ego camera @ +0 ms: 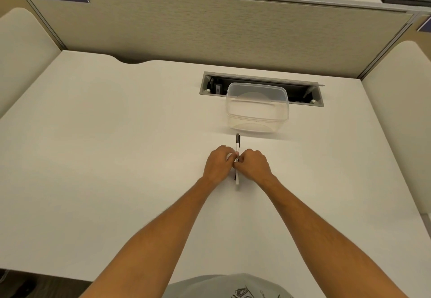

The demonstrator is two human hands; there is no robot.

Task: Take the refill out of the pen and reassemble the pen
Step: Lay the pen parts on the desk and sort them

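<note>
A slim white pen (237, 148) with a dark far end lies lengthwise on the white desk (116, 157), pointing away from me. My left hand (218, 164) and my right hand (254, 165) meet over its middle, fingers curled and pinching the barrel from both sides. The pen's far end sticks out beyond my fingers, and its near end shows below my hands. The refill is not visible; the fingers hide the middle of the pen.
A clear plastic container (257, 108) stands just beyond the pen. Behind it a recessed cable tray (261, 88) is set into the desk. Beige partition walls (210, 24) close in the back and both sides.
</note>
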